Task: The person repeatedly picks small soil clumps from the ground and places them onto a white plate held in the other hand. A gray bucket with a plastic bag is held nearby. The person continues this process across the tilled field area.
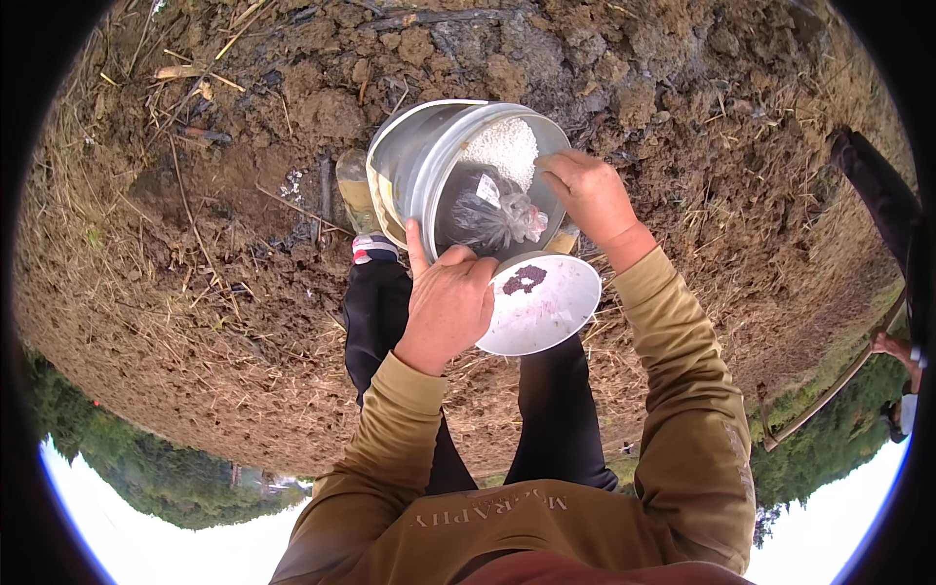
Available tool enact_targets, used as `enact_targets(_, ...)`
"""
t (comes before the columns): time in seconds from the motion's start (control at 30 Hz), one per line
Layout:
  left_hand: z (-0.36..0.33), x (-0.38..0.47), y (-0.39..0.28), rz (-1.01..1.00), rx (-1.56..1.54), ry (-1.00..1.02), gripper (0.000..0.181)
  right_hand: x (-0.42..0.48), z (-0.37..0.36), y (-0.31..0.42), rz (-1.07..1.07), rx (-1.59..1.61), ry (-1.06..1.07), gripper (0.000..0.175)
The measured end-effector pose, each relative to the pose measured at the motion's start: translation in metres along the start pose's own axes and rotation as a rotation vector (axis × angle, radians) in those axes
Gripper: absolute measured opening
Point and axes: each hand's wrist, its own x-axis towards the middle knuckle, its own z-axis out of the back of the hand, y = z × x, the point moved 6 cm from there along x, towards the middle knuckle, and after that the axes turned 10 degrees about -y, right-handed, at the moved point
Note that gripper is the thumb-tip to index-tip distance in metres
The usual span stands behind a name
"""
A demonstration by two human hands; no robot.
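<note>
A pale plastic bucket (409, 150) tilts towards me between my feet. My left hand (450, 303) grips its near rim and the edge of a shallow white bowl (548, 318) together. Inside the bowl sits a small patch of dark purple seed-like grains (524, 278). The bucket holds white granules (504, 150) on its far side and a tied black plastic bag (475, 208) in front of them. Over the bucket's right rim reaches my right hand (589, 191), its fingertips drawn together beside the granules. Whether anything is pinched there cannot be made out.
Cloddy brown soil (256, 248) with straw and charred sticks surrounds me. My shoe (356, 186) stands against the bucket's left side. At the far right, another person's dark trouser leg (877, 186) and hand (893, 345) show, with a long-handled hoe (826, 409).
</note>
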Motion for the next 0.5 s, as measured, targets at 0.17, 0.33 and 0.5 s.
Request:
enact_targets(0.17,-0.001,0.001,-0.001,-0.015,0.007,-0.003,0.017,0.008,-0.042,-0.019,0.020,-0.303,0.052,0.023)
enact_targets(0.33,-0.001,0.000,0.000,-0.023,0.009,-0.016,0.017,0.010,-0.023,-0.002,-0.047,-0.083,-0.041,0.019)
enact_targets(0.5,0.000,-0.001,0.001,-0.007,-0.001,-0.009,0.017,-0.037,0.059,0.034,-0.221,0.425,-0.169,0.016)
